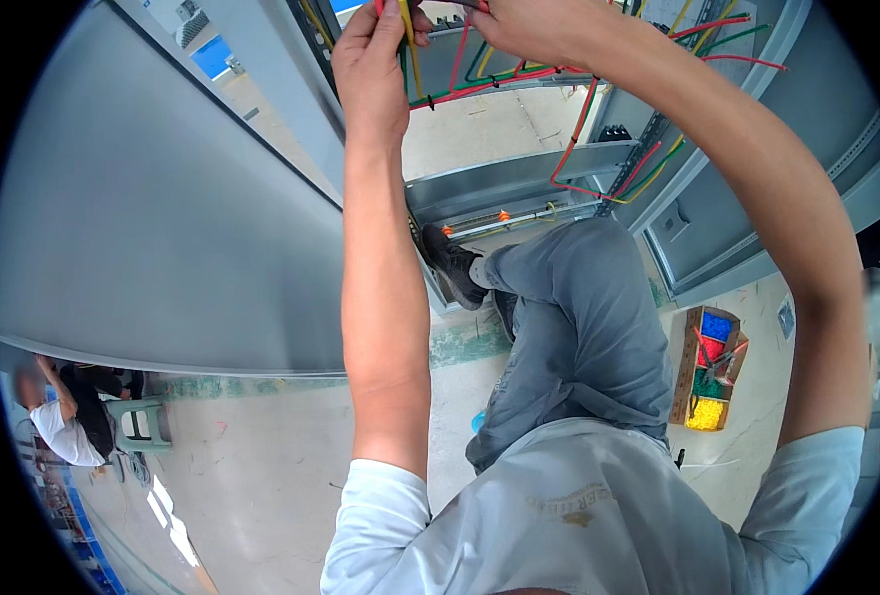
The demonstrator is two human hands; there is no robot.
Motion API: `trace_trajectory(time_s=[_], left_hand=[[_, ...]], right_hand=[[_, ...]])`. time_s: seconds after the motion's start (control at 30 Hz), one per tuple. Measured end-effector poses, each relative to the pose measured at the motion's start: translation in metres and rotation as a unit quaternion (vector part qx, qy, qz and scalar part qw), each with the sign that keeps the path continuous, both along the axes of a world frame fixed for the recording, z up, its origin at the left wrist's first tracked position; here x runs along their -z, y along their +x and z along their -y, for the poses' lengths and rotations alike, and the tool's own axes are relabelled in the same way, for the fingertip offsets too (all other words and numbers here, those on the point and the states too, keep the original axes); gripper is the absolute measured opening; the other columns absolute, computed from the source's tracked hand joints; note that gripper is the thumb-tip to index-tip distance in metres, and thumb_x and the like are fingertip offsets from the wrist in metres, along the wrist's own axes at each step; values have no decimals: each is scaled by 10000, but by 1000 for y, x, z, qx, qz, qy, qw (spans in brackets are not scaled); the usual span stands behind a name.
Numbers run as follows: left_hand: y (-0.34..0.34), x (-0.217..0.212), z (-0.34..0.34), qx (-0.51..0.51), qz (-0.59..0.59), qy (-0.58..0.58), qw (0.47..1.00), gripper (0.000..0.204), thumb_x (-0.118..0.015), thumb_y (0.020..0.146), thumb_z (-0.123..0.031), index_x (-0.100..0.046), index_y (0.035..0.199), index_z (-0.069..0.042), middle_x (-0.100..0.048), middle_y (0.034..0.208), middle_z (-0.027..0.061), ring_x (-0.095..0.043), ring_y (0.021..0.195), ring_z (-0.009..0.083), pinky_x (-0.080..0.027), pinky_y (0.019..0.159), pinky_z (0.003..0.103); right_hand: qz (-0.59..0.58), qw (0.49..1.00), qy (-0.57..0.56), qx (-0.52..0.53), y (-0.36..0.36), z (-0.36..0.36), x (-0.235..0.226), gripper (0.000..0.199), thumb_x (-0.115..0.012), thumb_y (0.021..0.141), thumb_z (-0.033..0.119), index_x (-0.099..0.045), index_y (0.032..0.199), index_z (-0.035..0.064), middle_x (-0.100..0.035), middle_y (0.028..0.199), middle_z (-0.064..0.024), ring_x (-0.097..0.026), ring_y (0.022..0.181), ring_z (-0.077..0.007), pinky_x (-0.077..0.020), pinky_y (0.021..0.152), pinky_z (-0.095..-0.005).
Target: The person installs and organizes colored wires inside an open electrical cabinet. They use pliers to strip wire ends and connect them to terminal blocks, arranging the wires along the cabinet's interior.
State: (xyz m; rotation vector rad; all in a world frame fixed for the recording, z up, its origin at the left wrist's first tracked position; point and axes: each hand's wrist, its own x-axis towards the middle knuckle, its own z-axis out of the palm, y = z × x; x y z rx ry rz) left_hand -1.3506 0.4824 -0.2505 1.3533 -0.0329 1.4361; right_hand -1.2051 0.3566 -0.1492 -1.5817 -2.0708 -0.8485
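Both my arms reach up to the top edge of the view, into an open grey metal cabinet. My left hand (375, 59) is closed, its thumb and fingers pinched on a yellow wire (412, 50); a bit of red shows at the fingertips. To its right, my right hand (529, 28) is curled at the picture's edge. Something dark and red sticks out from it, too cut off to name. Just below the hands runs a bundle of red, green and yellow wires (489, 85), tied with black ties along a crossbar.
Loose wire ends (742, 61) poke out on the cabinet's right side. A large grey panel (172, 218) fills the left. By my right side on the floor, a divided box (714, 367) holds small coloured parts and pliers. A person (68, 416) sits near a green stool (140, 424).
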Motion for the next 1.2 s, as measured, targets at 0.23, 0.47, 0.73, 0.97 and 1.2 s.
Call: trace_trajectory(time_s=[0.23, 0.47, 0.73, 0.97, 1.2], left_hand=[[3, -2, -12, 18, 28, -13, 999, 242, -554, 1058, -175, -662, 1128, 30, -673, 907, 71, -583, 830, 149, -468, 778, 282], [5, 5, -8, -43, -7, 5, 999, 294, -584, 1049, -223, -659, 1183, 28, -681, 976, 63, -599, 879, 131, -479, 828, 272], [-1, 12, 8, -60, 35, 20, 997, 278, -617, 1022, -158, -643, 1227, 28, -692, 1077, 70, -626, 973, 150, -483, 919, 289], [-1, 15, 17, -104, 8, 12, 995, 284, -678, 989, -151, -656, 1223, 9, -704, 1096, 64, -626, 987, 129, -487, 907, 281], [5, 6, 49, -207, 65, -20, 976, 280, -671, 1004, -190, -666, 1204, 6, -697, 1068, 46, -619, 969, 100, -487, 889, 269]], right_hand=[[-17, 998, 17, -53, 16, -33, -1, 155, -609, 852, 174, -629, 908, 31, -667, 775, -230, -653, 771, -446, -510, 683, -553], [-153, 984, -73, -55, 0, 7, -11, 254, -614, 938, 218, -637, 1051, -8, -663, 870, -177, -619, 812, -318, -510, 749, -422], [-470, 791, -375, -113, 16, 86, 5, 417, -536, 1047, 412, -663, 1147, 28, -694, 821, -35, -603, 671, -72, -471, 596, -222], [-592, 609, -499, -176, 24, 119, 36, 397, -555, 1043, 271, -556, 1317, -16, -688, 1107, -162, -704, 804, -170, -595, 696, -295], [-184, 975, -104, -73, -4, 94, 21, 277, -592, 968, 112, -589, 1207, -27, -646, 1092, -239, -662, 941, -370, -554, 808, -415]])
